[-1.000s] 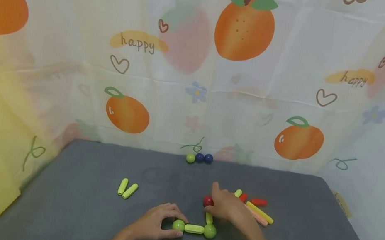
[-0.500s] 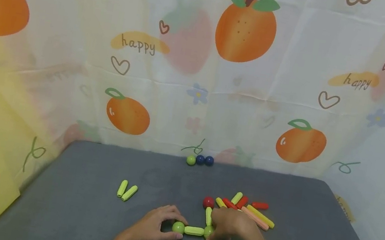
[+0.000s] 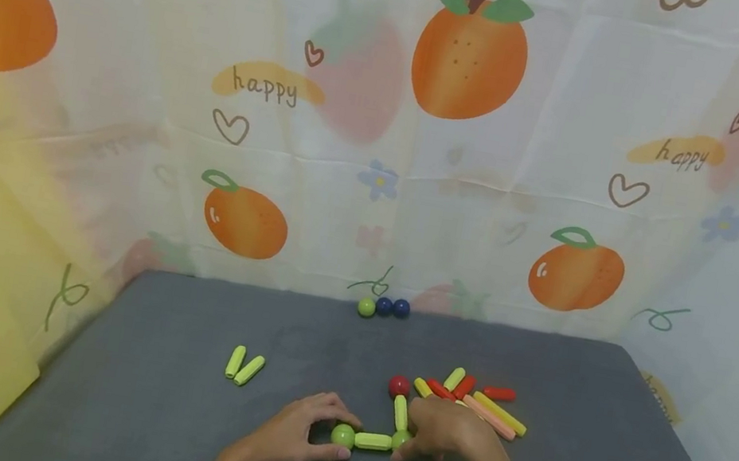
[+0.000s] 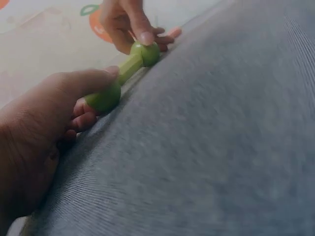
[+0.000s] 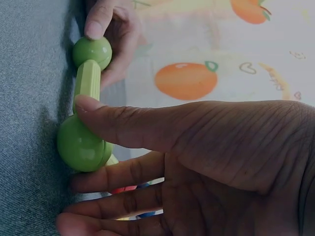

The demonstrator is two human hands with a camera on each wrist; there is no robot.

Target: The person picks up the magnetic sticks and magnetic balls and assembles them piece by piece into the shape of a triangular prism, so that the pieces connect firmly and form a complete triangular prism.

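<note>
On the grey table lies an L-shaped build of balls and rods. Its left end is a green ball (image 3: 342, 436), which my left hand (image 3: 297, 433) pinches between thumb and fingers. A pale green rod (image 3: 373, 441) links it to a second green ball (image 5: 81, 145) at the corner. My right hand (image 3: 446, 432) holds that corner ball, thumb on the near side and forefinger behind, the other fingers stretched out along the table. From the corner another pale green rod (image 3: 401, 413) runs away to a red ball (image 3: 399, 386) at the far end.
Right of the red ball lies a loose pile of rods, among them a red rod (image 3: 499, 393), a yellow rod (image 3: 500, 414) and a pink rod (image 3: 489, 416). Two pale green rods (image 3: 249, 369) lie at left. A green ball (image 3: 367, 307) and two blue balls (image 3: 393, 307) stand at the back edge.
My right hand has come down from the red ball to the green corner ball and grips it, uncovering the red ball and part of the pile. The left hand has stayed on its ball.
</note>
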